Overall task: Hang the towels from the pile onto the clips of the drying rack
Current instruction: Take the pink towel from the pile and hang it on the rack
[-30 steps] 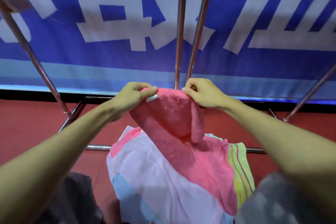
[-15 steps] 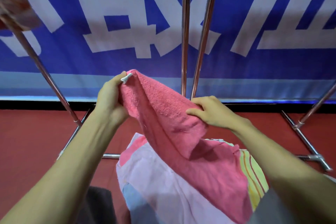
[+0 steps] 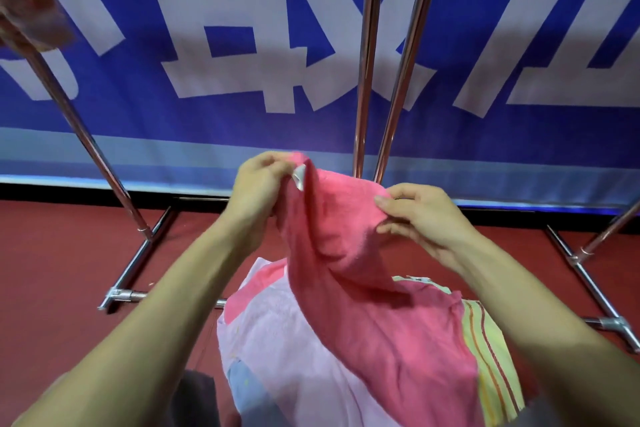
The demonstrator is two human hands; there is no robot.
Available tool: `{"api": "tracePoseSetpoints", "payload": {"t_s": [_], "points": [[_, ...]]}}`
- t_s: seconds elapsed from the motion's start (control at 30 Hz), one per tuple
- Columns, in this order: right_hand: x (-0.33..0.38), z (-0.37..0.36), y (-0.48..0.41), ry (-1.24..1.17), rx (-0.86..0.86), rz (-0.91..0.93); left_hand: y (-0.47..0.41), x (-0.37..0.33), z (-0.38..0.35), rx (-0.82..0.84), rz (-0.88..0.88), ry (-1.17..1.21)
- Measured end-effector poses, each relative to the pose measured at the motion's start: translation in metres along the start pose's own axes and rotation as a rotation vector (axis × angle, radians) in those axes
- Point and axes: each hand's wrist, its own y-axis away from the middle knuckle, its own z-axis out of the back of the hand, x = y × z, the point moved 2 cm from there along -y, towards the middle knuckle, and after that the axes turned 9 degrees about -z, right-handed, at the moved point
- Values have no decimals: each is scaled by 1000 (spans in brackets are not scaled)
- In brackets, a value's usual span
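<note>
A blue banner (image 3: pixel 242 28) with large white characters fills the wall behind, above a red floor (image 3: pixel 52 270). The chrome poles of the drying rack (image 3: pixel 86 139) stand in front of it.

The step in hand looks like picking up one towel and spreading it. The left hand (image 3: pixel 258 191) pinches a top corner of the pink towel (image 3: pixel 332 239), its grip closed tight right beside a small white label (image 3: pixel 300 177). The towel's top edge runs rightwards to the right hand (image 3: pixel 422 215), whose grip is likewise a pinch, thumb above and fingers curled under the edge. Both hands hold it raised just in front of the rack's two middle poles, while its lower part trails down and lies on the pile (image 3: pixel 277 340).

Next, I judge, the towel must be lifted clear of the pile and its edge carried up to the clips (none are in view, so presumably they sit above the frame). The edge should stay taut between the two pinches so a clip can bite on it.

At top left a blurred reddish cloth (image 3: pixel 27 3) hangs by a slanted pole. What surface carries the pile is hidden beneath it. The pile shows a pale lilac towel, a light blue patch and, at its right, a yellow-green striped towel (image 3: pixel 485 340). The rack's base bars lie on the floor on both sides.
</note>
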Motion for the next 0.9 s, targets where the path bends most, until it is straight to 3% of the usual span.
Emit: {"api": "tracePoseSetpoints", "payload": {"t_s": [0.07, 0.17, 0.47, 0.73, 0.9], "points": [[4, -3, 4, -97, -2, -33, 12, 14, -12, 170, -22, -249], [8, -6, 14, 31, -65, 40, 29, 30, -20, 290, 75, -294], [3, -19, 33, 748, -167, 319, 37, 26, -28, 239, 149, -90], [0, -30, 42, 877, -124, 419, 38, 31, -28, 248, 202, 47], [-3, -32, 42, 847, -82, 337, 41, 30, -30, 241, 189, 33]]}}
